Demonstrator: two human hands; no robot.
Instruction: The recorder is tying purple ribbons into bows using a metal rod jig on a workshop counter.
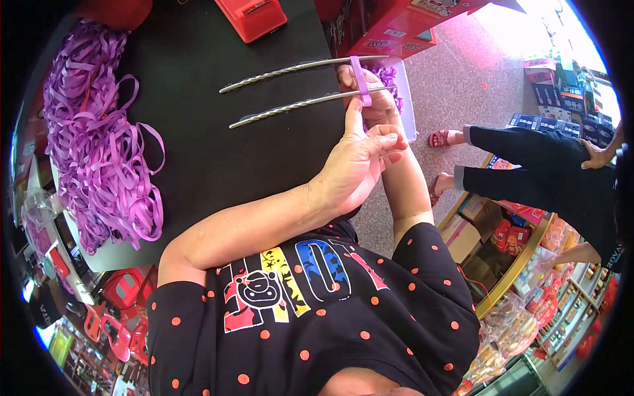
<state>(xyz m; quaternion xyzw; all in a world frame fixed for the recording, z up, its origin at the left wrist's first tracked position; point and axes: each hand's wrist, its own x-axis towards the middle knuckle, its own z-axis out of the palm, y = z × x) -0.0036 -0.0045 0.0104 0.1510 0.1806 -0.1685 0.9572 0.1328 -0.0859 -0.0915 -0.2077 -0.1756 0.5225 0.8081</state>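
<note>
Two twisted metal rods (284, 112) run roughly side by side over the dark tabletop. A short purple ribbon (360, 80) is looped across both rods towards their right part. One outstretched finger of my left hand (353, 162) touches the ribbon's lower end. Its other fingers are half curled and hold nothing visible. My right hand (380, 102) is beneath the rods at the ribbon, its fingers bent around it and partly hidden.
A big heap of purple ribbon (105, 145) lies on the left of the dark table (205, 178). Beyond are a red box-like object (251, 16) and a red carton (389, 30). A white tub (407, 99) holds purple pieces. A person in dark trousers (522, 148) stands at right near shelves.
</note>
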